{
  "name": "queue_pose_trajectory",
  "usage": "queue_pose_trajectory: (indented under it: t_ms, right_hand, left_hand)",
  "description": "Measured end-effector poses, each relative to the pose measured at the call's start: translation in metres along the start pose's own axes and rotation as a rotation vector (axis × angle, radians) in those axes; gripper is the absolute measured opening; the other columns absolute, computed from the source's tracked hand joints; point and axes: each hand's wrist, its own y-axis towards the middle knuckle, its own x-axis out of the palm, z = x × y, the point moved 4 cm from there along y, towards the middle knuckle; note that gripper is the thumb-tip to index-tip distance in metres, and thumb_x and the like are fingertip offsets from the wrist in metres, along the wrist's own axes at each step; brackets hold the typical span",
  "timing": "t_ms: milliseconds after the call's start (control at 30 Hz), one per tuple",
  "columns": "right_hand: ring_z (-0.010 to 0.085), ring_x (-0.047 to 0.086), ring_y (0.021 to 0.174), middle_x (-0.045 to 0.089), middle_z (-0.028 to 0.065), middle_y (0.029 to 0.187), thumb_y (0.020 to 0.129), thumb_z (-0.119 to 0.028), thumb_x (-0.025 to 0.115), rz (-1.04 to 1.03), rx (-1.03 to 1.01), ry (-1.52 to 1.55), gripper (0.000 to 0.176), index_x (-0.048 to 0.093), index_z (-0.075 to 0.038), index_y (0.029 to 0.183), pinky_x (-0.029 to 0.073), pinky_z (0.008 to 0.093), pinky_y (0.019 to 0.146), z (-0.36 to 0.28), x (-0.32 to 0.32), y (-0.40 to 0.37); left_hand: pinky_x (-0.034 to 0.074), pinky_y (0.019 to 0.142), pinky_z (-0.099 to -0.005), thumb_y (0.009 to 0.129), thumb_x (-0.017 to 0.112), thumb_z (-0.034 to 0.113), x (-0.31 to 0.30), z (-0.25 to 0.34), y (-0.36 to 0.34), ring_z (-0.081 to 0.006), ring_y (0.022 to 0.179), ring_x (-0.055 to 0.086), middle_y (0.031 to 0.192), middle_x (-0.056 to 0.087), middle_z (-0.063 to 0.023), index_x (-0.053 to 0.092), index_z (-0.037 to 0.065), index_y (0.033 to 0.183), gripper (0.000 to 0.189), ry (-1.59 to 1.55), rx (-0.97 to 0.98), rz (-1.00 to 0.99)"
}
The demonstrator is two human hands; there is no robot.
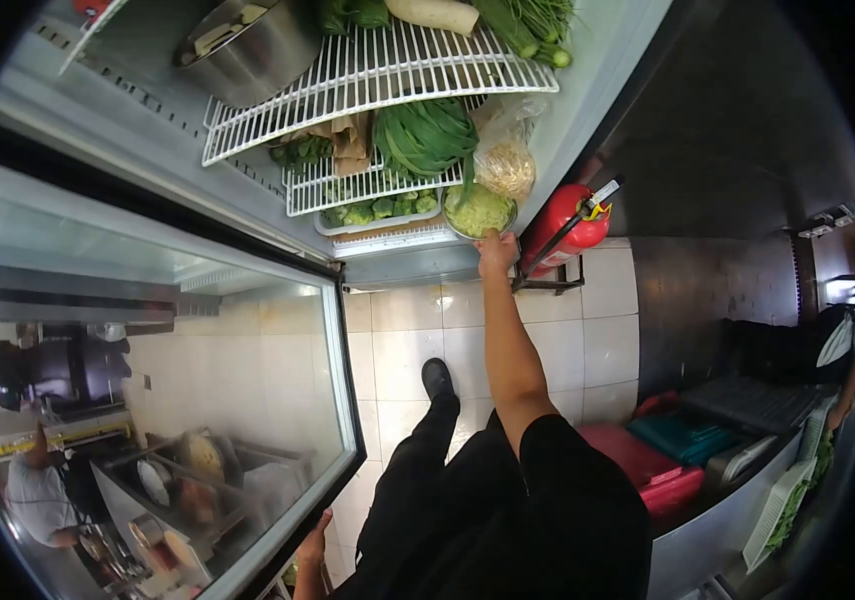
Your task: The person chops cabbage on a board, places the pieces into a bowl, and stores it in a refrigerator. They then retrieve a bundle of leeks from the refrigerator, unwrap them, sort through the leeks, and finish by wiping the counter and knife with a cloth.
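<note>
While the left hand point(313, 543) rested on the black-framed glass refrigerator door point(248, 400), its grip not discernible, the right hand point(495, 250) gripped the round steel bowl of shredded pale-green vegetable point(478, 210) at the lowest white wire shelf point(388, 240); a level lift would avoid spills.

The shelves point(388, 60) are white-coated wire with a smooth finish. The pot point(248, 45) is brushed metal with a dull sheen. The bowl point(479, 212) has a shiny metal rim. The door point(148, 400) is glossy, reflective glass in a dark frame. The bag point(506, 150) is clear, crinkled plastic. The fire extinguisher point(563, 225) is glossy red. The floor point(408, 350) is smooth glazed tile.
</note>
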Motion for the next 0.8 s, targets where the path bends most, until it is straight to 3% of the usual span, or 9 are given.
queue_pose_trajectory:
  t_ms: [267,333,467,533,567,633,667,767,800]
  right_hand:
    - [0.0173,0.056,0.056,0.059,0.0091,0.078,0.08,-0.004,0.052,0.123,-0.12,-0.19,0.009,0.05,-0.002,0.088,0.05,0.0292,0.047,0.013,0.009,0.025]
    - [0.0257,0.064,0.082,0.065,0.0141,0.101,0.078,-0.005,0.057,0.229,-0.161,-0.397,0.027,0.058,0.004,0.104,0.053,0.0353,0.073,0.046,-0.003,0.072]
    - [0.0274,0.063,0.095,0.065,0.0142,0.106,0.079,-0.009,0.059,0.33,-0.406,0.01,0.034,0.058,0.005,0.11,0.047,0.0335,0.085,0.037,0.043,0.097]
    - [0.0263,0.061,0.098,0.064,0.0164,0.107,0.078,-0.011,0.062,0.283,-0.687,-0.976,0.037,0.058,0.006,0.111,0.046,0.0334,0.088,0.028,0.068,0.112]
    - [0.0265,0.061,0.098,0.064,0.0166,0.107,0.078,-0.011,0.062,0.258,-0.701,-0.979,0.037,0.058,0.006,0.11,0.046,0.0335,0.087,0.03,0.072,0.116]
    - [0.0269,0.061,0.097,0.064,0.017,0.107,0.078,-0.01,0.062,0.198,-0.436,-0.216,0.036,0.058,0.006,0.11,0.047,0.0338,0.087,0.044,0.074,0.123]
    - [0.0271,0.061,0.096,0.064,0.0172,0.106,0.077,-0.01,0.062,0.183,-0.323,0.142,0.036,0.058,0.006,0.11,0.047,0.034,0.086,0.05,0.075,0.122]
    - [0.0276,0.062,0.095,0.064,0.0178,0.106,0.077,-0.009,0.062,0.14,-0.198,0.487,0.035,0.058,0.006,0.109,0.048,0.0344,0.085,0.056,0.071,0.122]
    - [0.0278,0.062,0.094,0.064,0.0181,0.106,0.077,-0.009,0.062,0.133,-0.18,0.541,0.035,0.058,0.006,0.109,0.048,0.0346,0.085,0.054,0.069,0.123]
  left_hand:
    - [0.039,0.098,-0.0366,0.074,0.081,0.026,-0.021,-0.056,0.035,-0.0241,0.103,0.054,0.111,0.062,-0.0102,0.059,0.002,0.117,0.054,-0.066,-0.24,-0.059]
    - [0.038,0.098,-0.0372,0.073,0.081,0.026,-0.03,-0.091,0.044,-0.0253,0.104,0.053,0.113,0.061,-0.0109,0.059,0.002,0.118,0.055,-0.06,-0.235,-0.048]
    - [0.037,0.099,-0.0384,0.071,0.082,0.024,-0.024,-0.023,0.038,-0.0282,0.109,0.05,0.119,0.058,-0.0123,0.054,0.002,0.123,0.064,0.04,-0.22,-0.047]
    - [0.037,0.099,-0.0373,0.068,0.085,0.021,-0.019,-0.006,0.035,-0.0258,0.106,0.051,0.114,0.058,-0.0109,0.05,0.001,0.124,0.069,0.008,-0.097,0.006]
    - [0.037,0.099,-0.0373,0.068,0.085,0.021,-0.02,-0.01,0.037,-0.0258,0.106,0.051,0.114,0.058,-0.0109,0.05,0.001,0.124,0.069,0.004,-0.091,0.014]
    - [0.039,0.096,-0.0358,0.066,0.087,0.019,-0.022,-0.024,0.04,-0.0227,0.101,0.053,0.106,0.06,-0.0079,0.05,0.0,0.121,0.069,0.096,-0.113,0.049]
    - [0.042,0.094,-0.0353,0.063,0.088,0.018,-0.021,-0.033,0.041,-0.0206,0.097,0.054,0.101,0.06,-0.0053,0.051,0.0,0.118,0.069,-0.176,-0.078,-0.022]
    - [0.043,0.092,-0.0354,0.063,0.087,0.016,-0.014,0.004,0.033,-0.0196,0.094,0.055,0.098,0.06,-0.0044,0.052,0.0,0.117,0.067,-0.068,-0.112,0.031]
    - [0.041,0.094,-0.0366,0.066,0.085,0.015,-0.02,-0.036,0.039,-0.0219,0.098,0.054,0.103,0.061,-0.0069,0.052,0.0,0.119,0.064,-0.058,-0.093,0.002]
